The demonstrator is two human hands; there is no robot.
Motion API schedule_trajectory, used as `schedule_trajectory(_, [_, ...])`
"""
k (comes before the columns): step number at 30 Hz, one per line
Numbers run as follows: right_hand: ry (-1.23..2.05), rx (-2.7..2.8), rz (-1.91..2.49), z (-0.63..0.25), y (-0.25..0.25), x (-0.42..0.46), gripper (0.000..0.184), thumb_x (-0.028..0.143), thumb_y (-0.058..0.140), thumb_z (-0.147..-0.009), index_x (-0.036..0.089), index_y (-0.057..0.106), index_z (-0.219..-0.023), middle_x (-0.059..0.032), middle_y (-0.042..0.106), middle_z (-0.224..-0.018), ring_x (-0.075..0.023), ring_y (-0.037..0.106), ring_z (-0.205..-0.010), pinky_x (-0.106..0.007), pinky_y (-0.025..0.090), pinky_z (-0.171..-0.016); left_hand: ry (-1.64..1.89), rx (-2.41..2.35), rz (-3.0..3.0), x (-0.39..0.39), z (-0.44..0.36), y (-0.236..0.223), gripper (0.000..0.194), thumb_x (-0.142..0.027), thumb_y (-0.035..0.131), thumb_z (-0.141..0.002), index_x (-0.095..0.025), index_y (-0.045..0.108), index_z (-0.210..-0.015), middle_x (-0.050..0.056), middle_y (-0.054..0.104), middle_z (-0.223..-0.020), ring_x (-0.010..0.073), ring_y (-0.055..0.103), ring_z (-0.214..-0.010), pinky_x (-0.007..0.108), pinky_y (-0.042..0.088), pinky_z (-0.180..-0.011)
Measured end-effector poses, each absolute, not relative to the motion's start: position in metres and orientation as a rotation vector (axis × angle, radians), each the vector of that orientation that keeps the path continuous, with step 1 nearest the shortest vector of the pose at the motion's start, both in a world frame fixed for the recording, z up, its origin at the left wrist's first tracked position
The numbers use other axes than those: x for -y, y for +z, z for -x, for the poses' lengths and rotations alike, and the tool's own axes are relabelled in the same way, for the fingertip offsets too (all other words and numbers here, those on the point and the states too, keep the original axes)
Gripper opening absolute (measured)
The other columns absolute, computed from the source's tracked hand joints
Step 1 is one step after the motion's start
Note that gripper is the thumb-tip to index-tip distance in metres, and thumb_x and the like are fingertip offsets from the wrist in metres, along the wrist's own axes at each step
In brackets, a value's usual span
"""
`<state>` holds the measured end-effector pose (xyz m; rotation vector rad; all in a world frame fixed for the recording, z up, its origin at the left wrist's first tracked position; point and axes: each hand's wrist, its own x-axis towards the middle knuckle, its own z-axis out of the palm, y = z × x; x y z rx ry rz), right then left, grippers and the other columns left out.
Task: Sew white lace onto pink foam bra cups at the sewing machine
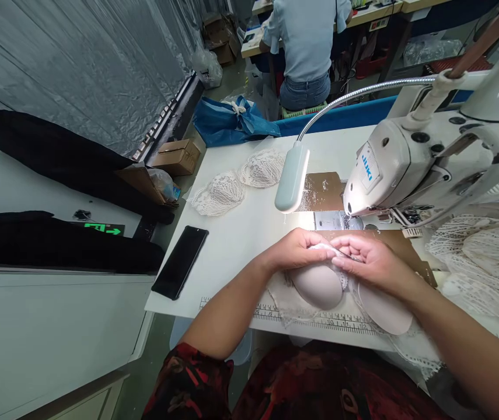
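A pale pink bra with moulded cups and lace edging (319, 286) lies at the front of the sewing table. Over the top of its near cup, my left hand (308, 248) pinches the lace edge between thumb and fingers. My right hand (363, 256) grips the same edge close by, and its fingertips almost meet the left ones; something thin and dark shows between them. The second cup (385, 306) rests below my right wrist. Just beyond my hands stands the white sewing machine (389, 169), its needle area above the metal plate (334, 220).
White lace cups (221, 193) lie at the back left, near a black phone (180, 262). A lamp (292, 178) on a bendy neck hangs over the table. Lace pieces (481, 251) are heaped at right. A co-worker (304, 46) sits beyond the blue cloth (232, 122).
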<state>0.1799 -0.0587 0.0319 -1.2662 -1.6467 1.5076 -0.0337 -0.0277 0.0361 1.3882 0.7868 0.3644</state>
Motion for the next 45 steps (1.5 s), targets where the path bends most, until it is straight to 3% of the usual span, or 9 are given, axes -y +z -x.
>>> schedule_trajectory(3, [1.367,1.773,1.420,-0.185,0.037,0.057,0.033,0.052,0.058,-0.085,0.020,0.065,-0.079,-0.0045,0.066,-0.079,-0.0194,0.060,-0.073,-0.031,0.047,-0.064,0.236,-0.720,-1.513,0.023,0.049,0.043,0.039,-0.033,0.076,-0.074,-0.015,0.067,-0.107,0.006,0.066,-0.101,0.0181,0.060,-0.090,0.026,0.046,-0.074])
schedule_trajectory(6, [1.567,1.931,1.361,-0.193,0.040,0.057,0.036,0.052,0.054,-0.088,0.020,0.063,-0.075,-0.0010,0.060,-0.071,-0.0158,0.054,-0.065,-0.028,0.042,-0.056,0.182,-0.743,-1.581,0.018,0.067,0.049,0.040,-0.029,0.075,-0.073,-0.015,0.064,-0.108,0.004,0.063,-0.094,0.0154,0.057,-0.081,0.025,0.044,-0.069])
schedule_trajectory(9, [1.769,1.906,1.272,-0.195,0.037,0.057,0.037,0.054,0.051,-0.089,0.020,0.062,-0.079,0.0004,0.056,-0.070,-0.0138,0.051,-0.061,-0.027,0.041,-0.054,0.249,-0.796,-1.613,0.017,0.073,0.051,0.035,-0.028,0.070,-0.078,-0.015,0.063,-0.109,0.003,0.059,-0.088,0.0141,0.053,-0.079,0.025,0.042,-0.070])
schedule_trajectory(14, [1.496,1.706,1.361,-0.186,0.026,0.057,0.039,0.056,0.058,-0.085,0.020,0.063,-0.099,-0.0049,0.063,-0.089,-0.0185,0.057,-0.078,-0.031,0.046,-0.066,0.379,-0.820,-1.564,0.022,0.060,0.048,0.036,-0.030,0.070,-0.079,-0.015,0.062,-0.111,0.000,0.053,-0.083,0.0126,0.051,-0.076,0.024,0.041,-0.068])
schedule_trajectory(19, [1.390,1.788,1.345,-0.182,0.028,0.060,0.031,0.050,0.057,-0.086,0.020,0.062,-0.079,0.0002,0.055,-0.068,-0.0141,0.047,-0.062,-0.028,0.038,-0.055,0.498,-0.813,-1.432,0.029,0.044,0.042,0.043,-0.032,0.074,-0.077,-0.015,0.059,-0.113,-0.001,0.051,-0.080,0.0108,0.049,-0.072,0.023,0.041,-0.066])
schedule_trajectory(22, [1.367,1.762,1.326,-0.182,0.032,0.062,0.030,0.048,0.057,-0.087,0.020,0.064,-0.079,-0.0005,0.058,-0.070,-0.0147,0.049,-0.063,-0.028,0.040,-0.055,0.514,-0.850,-1.428,0.031,0.038,0.041,0.047,-0.031,0.079,-0.072,-0.017,0.062,-0.113,0.001,0.056,-0.087,0.0120,0.052,-0.077,0.024,0.043,-0.069])
schedule_trajectory(27, [1.383,1.746,1.252,-0.187,0.029,0.060,0.033,0.050,0.056,-0.088,0.022,0.066,-0.100,-0.0067,0.068,-0.095,-0.0217,0.060,-0.085,-0.033,0.049,-0.072,0.402,-0.875,-1.366,0.031,0.032,0.041,0.027,-0.035,0.075,-0.075,-0.013,0.069,-0.090,0.004,0.064,-0.085,0.0146,0.058,-0.079,0.025,0.045,-0.070])
schedule_trajectory(31, [1.470,1.611,1.269,-0.198,0.025,0.059,0.042,0.054,0.049,-0.091,0.023,0.058,-0.119,-0.0055,0.065,-0.089,-0.0185,0.061,-0.076,-0.032,0.051,-0.068,0.394,-0.868,-1.331,0.030,0.033,0.040,0.026,-0.035,0.074,-0.077,-0.012,0.070,-0.090,0.004,0.066,-0.083,0.0136,0.058,-0.076,0.024,0.045,-0.069])
schedule_trajectory(45, [1.471,1.798,1.284,-0.196,0.032,0.056,0.032,0.049,0.062,-0.082,0.021,0.067,-0.098,-0.0047,0.067,-0.083,-0.0185,0.061,-0.073,-0.030,0.049,-0.060,0.428,-0.901,-1.180,0.033,0.028,0.034,0.031,-0.038,0.080,-0.072,-0.012,0.075,-0.088,0.004,0.068,-0.078,0.0125,0.058,-0.071,0.024,0.044,-0.065])
